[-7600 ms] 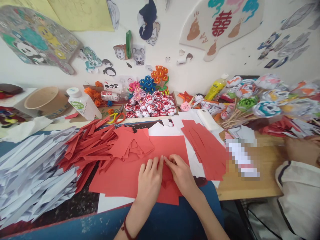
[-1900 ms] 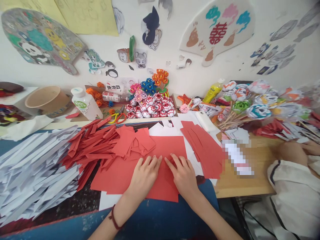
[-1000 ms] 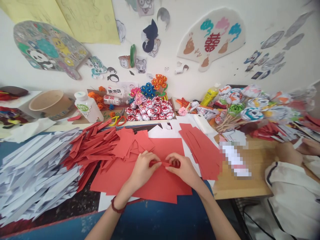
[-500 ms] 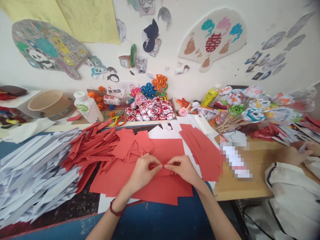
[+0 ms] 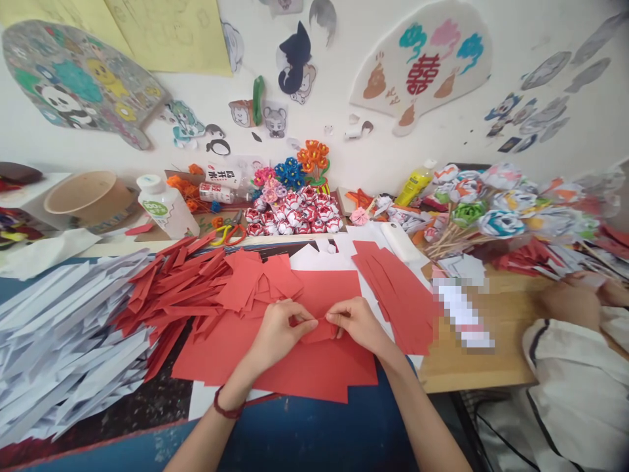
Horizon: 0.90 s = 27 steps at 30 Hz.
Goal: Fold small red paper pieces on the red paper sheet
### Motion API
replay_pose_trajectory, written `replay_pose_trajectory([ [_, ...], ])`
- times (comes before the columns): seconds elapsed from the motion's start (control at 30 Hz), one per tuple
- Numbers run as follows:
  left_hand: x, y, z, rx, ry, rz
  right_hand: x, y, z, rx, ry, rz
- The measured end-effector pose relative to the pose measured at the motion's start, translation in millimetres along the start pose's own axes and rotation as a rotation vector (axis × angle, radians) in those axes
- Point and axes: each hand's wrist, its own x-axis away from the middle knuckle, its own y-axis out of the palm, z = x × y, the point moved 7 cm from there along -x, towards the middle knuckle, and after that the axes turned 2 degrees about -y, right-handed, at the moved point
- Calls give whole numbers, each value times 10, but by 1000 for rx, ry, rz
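Between my hands is a small piece of red paper (image 5: 317, 335), pinched along its upper edge. My left hand (image 5: 285, 331) grips its left side between thumb and fingers. My right hand (image 5: 358, 322) is closed on the right side, the thumb and index finger almost meeting those of the left. Larger red paper sheets (image 5: 275, 373) lie flat beneath both hands. Just beyond my left hand rest red paper squares (image 5: 246, 278), partly over a heap of folded red paper strips (image 5: 171, 288). Fingers hide part of the held piece.
Folded white paper strips (image 5: 73, 341) cover the left side. Scissors (image 5: 228, 233), a white bottle (image 5: 167, 206) and red-white paper flowers (image 5: 295, 213) stand behind. More red sheets (image 5: 398, 301) lie right. At the far right a co-worker's sleeve (image 5: 574, 373) and hands reach over the wooden table (image 5: 506, 360).
The held red paper has turned so that more of its face shows below my fingers. My right fingers have risen slightly. The view has shifted a little.
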Motion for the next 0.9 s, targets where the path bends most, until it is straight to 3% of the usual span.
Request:
replay_pose_trajectory([
  [0.17,-15,-48,-78,10,-16,13,-1,-88,24,51,-3,89],
  [0.37,-50,-109,-68,-80,19,97,15,-84,-9,80,-21,72],
  [0.5,-40,-139,-13,-190,70,159,24,-127,-113,302,-149,194],
  [0.63,162,-187,92,-467,217,265,114,-163,-188,524,-249,364],
  [0.77,393,-38,97,-765,399,167,334,-221,-227,651,-339,480],
  [0.9,435,75,72,-911,497,102,513,-116,-209,732,-459,323],
])
